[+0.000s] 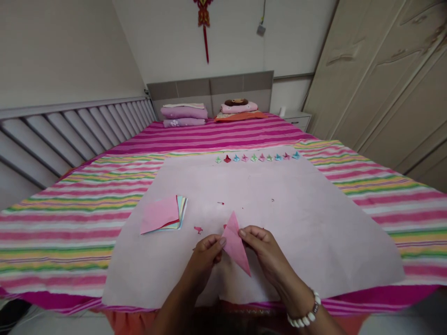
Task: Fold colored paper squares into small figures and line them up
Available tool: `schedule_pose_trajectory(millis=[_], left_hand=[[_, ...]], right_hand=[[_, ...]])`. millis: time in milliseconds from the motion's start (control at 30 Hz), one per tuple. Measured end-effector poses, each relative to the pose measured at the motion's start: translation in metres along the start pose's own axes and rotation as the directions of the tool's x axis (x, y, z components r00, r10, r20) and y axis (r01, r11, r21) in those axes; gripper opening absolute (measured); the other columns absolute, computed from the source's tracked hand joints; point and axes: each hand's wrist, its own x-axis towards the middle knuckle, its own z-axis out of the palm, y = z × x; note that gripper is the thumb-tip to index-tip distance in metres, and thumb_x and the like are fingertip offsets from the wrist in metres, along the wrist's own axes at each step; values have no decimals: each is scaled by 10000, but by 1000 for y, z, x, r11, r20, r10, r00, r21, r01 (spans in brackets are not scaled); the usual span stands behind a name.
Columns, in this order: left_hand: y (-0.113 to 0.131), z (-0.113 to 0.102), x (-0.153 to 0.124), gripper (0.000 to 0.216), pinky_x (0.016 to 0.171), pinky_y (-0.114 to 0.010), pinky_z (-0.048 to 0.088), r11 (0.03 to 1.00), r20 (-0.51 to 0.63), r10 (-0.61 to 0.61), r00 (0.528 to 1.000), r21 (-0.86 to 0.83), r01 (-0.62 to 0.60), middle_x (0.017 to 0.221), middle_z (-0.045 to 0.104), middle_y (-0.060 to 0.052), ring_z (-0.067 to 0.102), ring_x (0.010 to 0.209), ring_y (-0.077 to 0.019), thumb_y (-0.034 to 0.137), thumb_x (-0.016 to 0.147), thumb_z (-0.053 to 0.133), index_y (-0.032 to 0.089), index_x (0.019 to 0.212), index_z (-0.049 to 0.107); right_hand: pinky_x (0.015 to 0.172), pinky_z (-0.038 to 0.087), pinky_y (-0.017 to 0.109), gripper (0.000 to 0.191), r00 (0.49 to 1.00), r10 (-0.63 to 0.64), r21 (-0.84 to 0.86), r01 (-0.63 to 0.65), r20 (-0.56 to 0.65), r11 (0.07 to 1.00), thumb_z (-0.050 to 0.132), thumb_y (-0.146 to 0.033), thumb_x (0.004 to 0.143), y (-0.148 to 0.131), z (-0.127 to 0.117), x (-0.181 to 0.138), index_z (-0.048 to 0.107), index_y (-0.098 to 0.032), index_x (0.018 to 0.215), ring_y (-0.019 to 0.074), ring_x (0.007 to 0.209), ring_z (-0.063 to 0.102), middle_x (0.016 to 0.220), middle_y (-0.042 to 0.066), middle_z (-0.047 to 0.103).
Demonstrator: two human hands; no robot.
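Both hands hold a pink folded paper point(235, 244), shaped like a long kite with points up and down, just above a large pale pink sheet point(296, 218) spread on the bed. My left hand point(206, 253) pinches the paper's left edge. My right hand point(263, 249), a white bead bracelet on its wrist, pinches the right edge. To the left lies a stack of coloured paper squares point(164, 214), pink on top. A row of several small folded paper figures point(256, 157) in green, red, blue and pink stands along the sheet's far edge.
A striped pink, green and yellow bedspread point(70, 218) covers the bed. Folded pink bedding point(183, 115) and a second pile point(239, 109) sit at the headboard. A slatted rail point(70, 135) runs along the left, wardrobe doors point(384, 79) along the right. Tiny paper scraps point(198, 229) lie near my hands.
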Motion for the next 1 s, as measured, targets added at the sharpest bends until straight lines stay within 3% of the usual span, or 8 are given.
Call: schedule_pose_trajectory(millis=[200,400,567,833,1000], left_hand=[[1,2,0,319,479,-218,175,998,33,-29,999,-60,31,437,359,89,246,442,-60,440,714,679,157,653,544],[-4,3,1,301,462,-209,182,999,-14,-18,1000,-40,17,416,378,85,265,428,-58,430,715,683,147,686,584],[-5,8,3,303,531,-200,329,1000,-89,-8,996,-22,6,531,510,43,424,511,-78,410,688,710,128,787,656],[4,21,-4,380,675,-278,434,953,-45,184,982,254,-167,767,634,-26,552,712,-173,452,861,477,162,1024,662],[5,27,-7,341,767,-310,438,873,-108,309,945,426,-237,931,647,-62,574,827,-212,398,791,588,174,1044,642]], right_hand=[[596,404,264,225,1000,-23,-22,23,-1,1000,756,-390,665,2,-2,1,699,-173,663,139,586,523,614,11,632],[533,380,243,199,997,-70,-103,72,20,992,761,-345,623,4,-1,2,692,-172,695,118,536,496,587,-8,609],[456,293,222,159,992,-122,-208,114,-26,971,714,-312,626,9,2,5,650,-169,655,83,448,367,495,-56,490],[475,324,234,96,957,-283,-430,229,-67,873,621,-265,723,19,2,6,655,-181,691,118,504,410,542,-30,498],[496,359,242,105,934,-355,-529,285,-34,799,582,-163,718,19,6,2,680,-198,734,136,535,461,592,-12,556]])
